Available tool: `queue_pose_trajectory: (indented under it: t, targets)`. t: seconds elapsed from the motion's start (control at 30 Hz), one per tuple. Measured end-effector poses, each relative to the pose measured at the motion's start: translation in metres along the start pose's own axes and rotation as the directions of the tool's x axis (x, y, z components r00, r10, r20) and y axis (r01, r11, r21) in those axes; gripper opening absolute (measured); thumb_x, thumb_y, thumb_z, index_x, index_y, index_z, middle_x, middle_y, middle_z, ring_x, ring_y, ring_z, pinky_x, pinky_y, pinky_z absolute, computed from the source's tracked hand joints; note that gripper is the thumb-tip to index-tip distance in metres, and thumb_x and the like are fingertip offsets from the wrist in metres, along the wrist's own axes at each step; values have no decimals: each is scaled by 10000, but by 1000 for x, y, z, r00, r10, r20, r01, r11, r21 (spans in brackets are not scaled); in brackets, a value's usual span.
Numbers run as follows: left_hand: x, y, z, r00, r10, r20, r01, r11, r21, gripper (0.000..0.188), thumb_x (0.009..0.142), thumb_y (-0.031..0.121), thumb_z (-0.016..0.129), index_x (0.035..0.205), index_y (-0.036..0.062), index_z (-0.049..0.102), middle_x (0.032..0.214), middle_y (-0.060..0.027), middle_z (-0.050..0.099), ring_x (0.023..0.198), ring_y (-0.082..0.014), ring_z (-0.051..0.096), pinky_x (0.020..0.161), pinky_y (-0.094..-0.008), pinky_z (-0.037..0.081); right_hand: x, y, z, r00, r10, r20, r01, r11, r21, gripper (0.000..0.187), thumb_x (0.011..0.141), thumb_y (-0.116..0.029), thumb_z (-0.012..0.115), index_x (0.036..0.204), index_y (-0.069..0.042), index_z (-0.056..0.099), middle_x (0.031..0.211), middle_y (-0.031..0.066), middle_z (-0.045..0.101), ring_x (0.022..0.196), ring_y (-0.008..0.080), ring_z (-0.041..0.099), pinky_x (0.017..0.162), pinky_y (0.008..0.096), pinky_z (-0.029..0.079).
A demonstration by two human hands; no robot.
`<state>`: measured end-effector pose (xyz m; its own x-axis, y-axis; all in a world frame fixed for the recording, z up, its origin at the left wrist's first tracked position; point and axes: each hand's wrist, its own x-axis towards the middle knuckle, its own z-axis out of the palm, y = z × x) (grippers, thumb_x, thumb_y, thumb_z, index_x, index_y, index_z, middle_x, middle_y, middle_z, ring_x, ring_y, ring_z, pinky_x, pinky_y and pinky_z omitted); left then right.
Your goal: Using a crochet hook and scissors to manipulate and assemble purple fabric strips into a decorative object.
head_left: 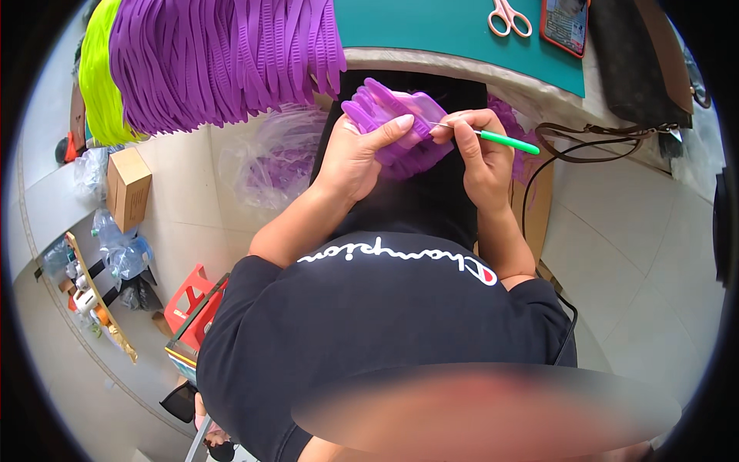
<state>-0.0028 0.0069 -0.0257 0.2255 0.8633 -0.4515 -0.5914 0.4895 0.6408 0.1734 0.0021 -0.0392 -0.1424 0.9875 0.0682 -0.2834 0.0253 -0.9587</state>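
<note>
A bundle of soft, translucent purple plastic pieces [389, 104] with rounded ends is gripped in my left hand [358, 158], the thumb pressed on top. My right hand [485, 154] pinches a slim tool with a bright green handle [508, 142] and a thin metal shaft. The shaft points left, its tip at the right side of the purple pieces; whether it touches them I cannot tell. Both hands are above my lap, just in front of the table edge. Long ridged purple straps [223, 61] hang in a thick row over the edge at the left, beside yellow-green straps [100, 77].
On the green mat [416, 31] lie pink-handled scissors [508, 17] and a phone in a red case [566, 27]. A dark bag [639, 61] with a strap sits at the right. Below the straps is a clear plastic bag of purple pieces [277, 154]. A carton [127, 189] and red stool [188, 304] stand left.
</note>
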Motion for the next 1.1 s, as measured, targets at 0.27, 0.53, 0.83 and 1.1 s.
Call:
queue_pose_trajectory:
  t: [0.27, 0.53, 0.83, 1.1]
  targets:
    - [-3, 3, 3, 999, 43, -9, -42, 998, 53, 281, 829, 76, 697, 1078, 25, 576, 1005, -72, 637, 925, -152, 627, 829, -273, 515, 0, 3, 3, 1000, 3, -25, -3, 1000, 13, 134, 958, -125, 532, 970, 8, 545, 945, 106, 601, 826, 154, 611, 771, 271, 486]
    - [-1, -3, -3, 996, 88, 5, -88, 988, 128, 292, 831, 80, 696, 1091, 24, 576, 1003, -73, 637, 914, -145, 627, 806, -271, 523, 5, 2, 1, 988, -154, 26, 154, 937, -312, 77, 916, -78, 582, 907, -2, 586, 894, 106, 615, 782, 171, 606, 733, 264, 484]
    - [-24, 26, -6, 626, -614, 480, 506, 789, 350, 387, 613, 56, 830, 928, -54, 635, 857, -147, 671, 695, -192, 650, 647, -289, 517, 56, -24, -91, 614, -725, -311, 213, 533, -819, 66, 913, -25, 574, 889, 23, 612, 845, 93, 646, 736, 146, 613, 700, 253, 524]
    - [-10, 0, 8, 997, -17, 72, 5, 985, 174, 184, 838, 101, 699, 974, -14, 654, 820, -55, 661, 727, -120, 630, 665, -241, 519, 42, -45, -68, 999, -43, -16, 42, 997, -63, 191, 978, -155, 479, 940, 15, 557, 763, 78, 570, 655, 149, 522, 592, 265, 418]
